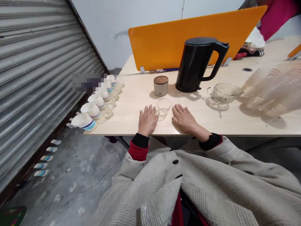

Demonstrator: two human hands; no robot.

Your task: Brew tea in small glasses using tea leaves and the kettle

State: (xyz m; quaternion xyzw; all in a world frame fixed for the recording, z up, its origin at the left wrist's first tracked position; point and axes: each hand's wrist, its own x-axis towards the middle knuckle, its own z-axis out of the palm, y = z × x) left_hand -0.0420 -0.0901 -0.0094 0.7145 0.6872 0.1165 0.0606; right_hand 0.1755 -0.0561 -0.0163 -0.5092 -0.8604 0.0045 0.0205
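My left hand (148,120) lies flat on the table, fingers stretched forward, its edge close beside a small clear cup (164,107). To the right of that cup, my right hand (183,118) also rests flat with its fingers out. The cup stands upright between both hands, and neither hand grips it. Just behind it sits a round canister (161,89) with a light grey body and a wooden lid. A black electric kettle (191,67) stands farther back, its handle turned to the right.
Right of the kettle is a ribbed glass dripper (224,94), then stacks of clear plastic cups (274,89). Paper cups (90,110) and small clear cups line the table's left edge. An orange divider (155,47) crosses the back. Another person's hand (249,49) shows beyond it.
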